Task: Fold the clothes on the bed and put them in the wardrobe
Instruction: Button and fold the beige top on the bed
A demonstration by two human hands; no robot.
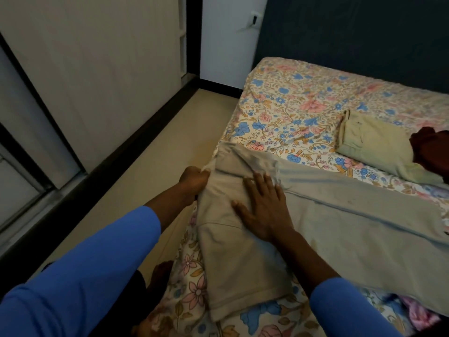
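1 pr grey trousers: L hand grips edge, R hand spread flat atop.

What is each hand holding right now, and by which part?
The left hand grips the grey garment by its edge at the bedside; the right hand only presses flat on it.

One head-worn, wide-angle view.
It looks forward and down from close above the near edge of a floral-sheeted bed.
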